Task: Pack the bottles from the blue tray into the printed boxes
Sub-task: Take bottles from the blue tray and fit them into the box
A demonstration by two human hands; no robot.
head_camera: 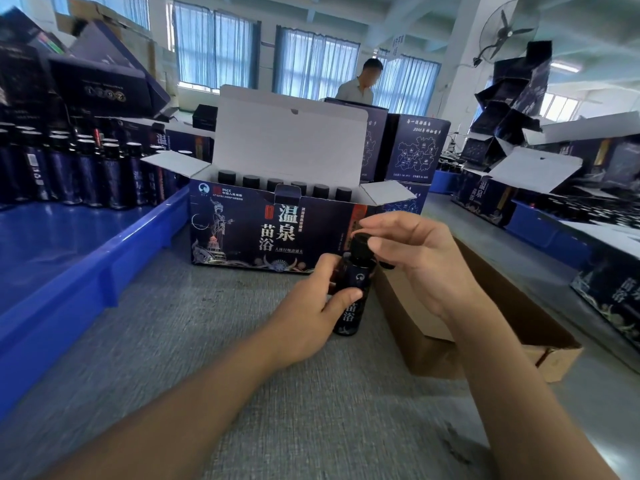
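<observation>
Forearms enter from the lower edge above the grey bench [194, 358]. Centre: the left hand [311, 317] grips the body of a dark bottle [359, 277], held near-upright in front of the printed box [249, 233]. The right hand [419, 261] pinches the black cap [360, 241] between thumb and curled fingers. The printed box stands open, lid flap raised, with a row of capped bottles [275, 184] inside. At left lies the blue tray [114, 271], with loose bottles [86, 168] standing at its far end. A brown carton [491, 344] sits on the bench under the right wrist.
</observation>
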